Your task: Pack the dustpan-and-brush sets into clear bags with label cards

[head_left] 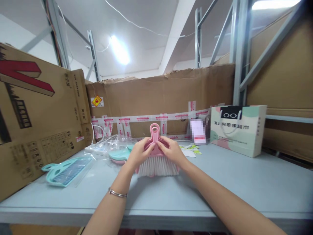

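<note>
A small pink hand brush (155, 135) with white bristles stands upright over the middle of the grey table (220, 182), handle loop up. My left hand (138, 153) grips its left shoulder with fingers curled round the pink body. My right hand (172, 150) holds the right shoulder the same way. A pink dustpan edge seems to sit behind the bristles. My left wrist wears a thin metal bracelet.
A teal brush and dustpan set (64, 169) in clear wrap lies at the left. More teal pieces in plastic bags (117, 150) lie behind my left hand. A paper gift bag (238, 129) stands at the right. Cardboard boxes (36, 111) wall the left and back.
</note>
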Available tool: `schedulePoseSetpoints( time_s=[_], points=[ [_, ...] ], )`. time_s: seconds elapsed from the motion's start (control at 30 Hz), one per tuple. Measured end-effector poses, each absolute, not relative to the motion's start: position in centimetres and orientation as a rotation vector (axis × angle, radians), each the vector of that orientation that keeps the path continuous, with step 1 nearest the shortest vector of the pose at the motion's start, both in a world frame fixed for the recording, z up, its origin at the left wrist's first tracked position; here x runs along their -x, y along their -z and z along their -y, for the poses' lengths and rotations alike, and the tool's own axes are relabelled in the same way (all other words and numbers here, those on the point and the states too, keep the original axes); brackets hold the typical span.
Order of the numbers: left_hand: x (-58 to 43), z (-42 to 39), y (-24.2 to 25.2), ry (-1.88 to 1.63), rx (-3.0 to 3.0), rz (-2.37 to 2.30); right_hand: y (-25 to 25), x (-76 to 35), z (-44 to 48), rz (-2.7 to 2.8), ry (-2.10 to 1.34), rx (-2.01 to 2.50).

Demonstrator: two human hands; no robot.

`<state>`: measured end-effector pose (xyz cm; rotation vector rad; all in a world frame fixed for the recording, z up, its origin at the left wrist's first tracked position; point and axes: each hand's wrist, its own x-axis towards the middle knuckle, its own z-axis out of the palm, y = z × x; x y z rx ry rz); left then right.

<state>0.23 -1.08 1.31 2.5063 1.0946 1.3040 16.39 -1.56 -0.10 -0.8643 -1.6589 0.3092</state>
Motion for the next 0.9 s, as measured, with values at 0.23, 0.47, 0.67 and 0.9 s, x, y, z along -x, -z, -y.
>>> schedulePoseSetpoints(
  time_s=[0.23, 0.47, 0.67, 0.9],
  points=[
    [-0.1, 0.6, -1.0, -1.333, -2.535, -1.065, -0.1, -16.3, 1.5, 1.659, -0.335, 0.838],
    [-0.3, 0.8, -1.1, -1.388, -2.522, -1.09, 0.3, -16.2, 1.2, 1.566, -0.482, 0.794],
    [-0.6, 0.7, -1.1, -1.453, -2.409, -0.989, 0.1, -16.1, 1.0, 1.43, -0.709, 0.731],
    [-0.7, 0.7, -1.1, -1.485, -2.388, -1.004, -1.5, -16.2, 1.5, 1.403, -0.897, 0.743]
  ],
)
